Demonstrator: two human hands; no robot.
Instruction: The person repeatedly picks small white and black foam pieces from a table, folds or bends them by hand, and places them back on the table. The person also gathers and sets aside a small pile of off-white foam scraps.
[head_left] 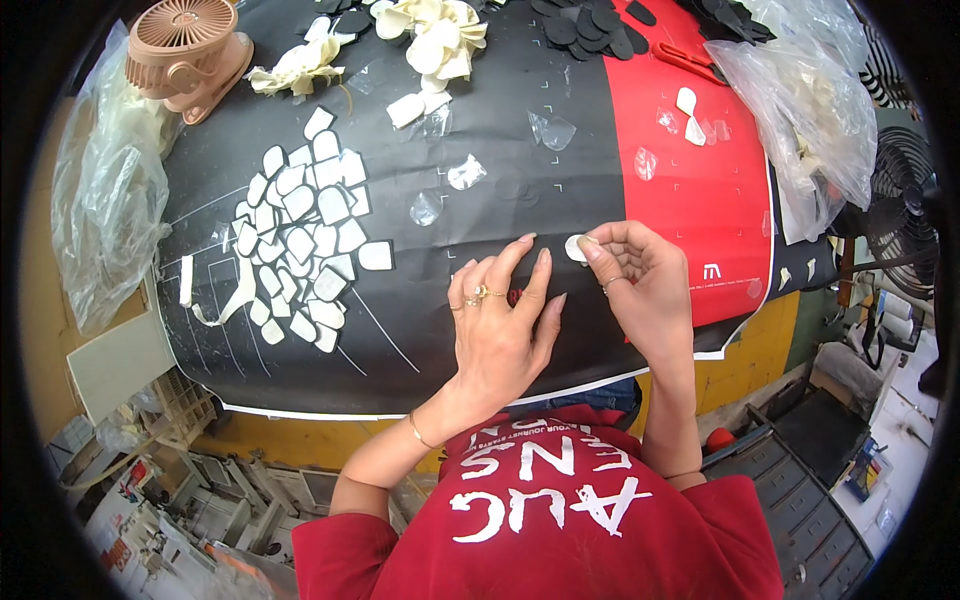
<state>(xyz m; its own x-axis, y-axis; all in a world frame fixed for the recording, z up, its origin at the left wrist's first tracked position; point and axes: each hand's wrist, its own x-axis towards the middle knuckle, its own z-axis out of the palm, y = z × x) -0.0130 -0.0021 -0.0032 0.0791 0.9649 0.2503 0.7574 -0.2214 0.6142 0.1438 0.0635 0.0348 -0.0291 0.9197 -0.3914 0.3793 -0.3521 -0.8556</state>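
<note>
My right hand point(645, 280) pinches a small white rounded piece point(576, 248) between thumb and fingers, just above the black sheet point(420, 330). Part of that piece is hidden by the fingertips. To its left, my left hand point(505, 315) rests with fingers spread on the sheet, holding nothing. A loose heap of white rounded-end patches point(298, 200) with dark edges lies farther left. Small clear film scraps point(466, 173) are scattered beyond my hands. Two little white pieces point(686, 100) sit on the red panel point(655, 190) at the right.
Cream petal-shaped pieces point(440, 40) and black ones point(590, 28) are piled at the far side. A pinkish desk fan point(185, 55) stands far left, near a plastic bag point(105, 190). At the right are a red-handled cutter point(690, 62), another plastic bag point(800, 110) and a black fan point(900, 190).
</note>
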